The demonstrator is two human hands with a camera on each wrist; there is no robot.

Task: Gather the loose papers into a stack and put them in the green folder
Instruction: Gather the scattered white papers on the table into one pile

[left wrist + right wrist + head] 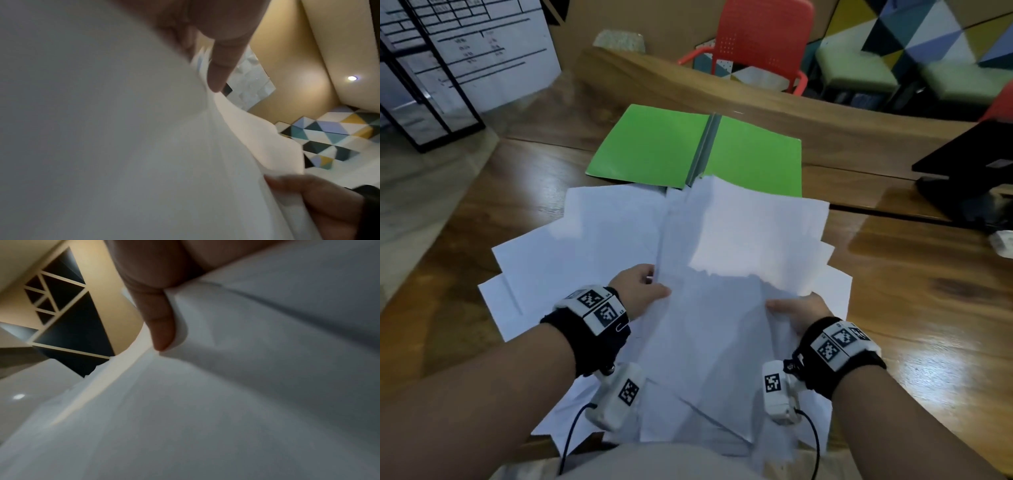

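Left hand (pixel 640 291) and right hand (pixel 801 313) each pinch the fanned papers (pixel 722 246) at frame centre; uneven sheets could slip or crease short of the open folder (pixel 654 144).

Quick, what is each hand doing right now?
Left hand: holding the left edge of the loose white paper sheets.
Right hand: holding the right edge of the same sheets.
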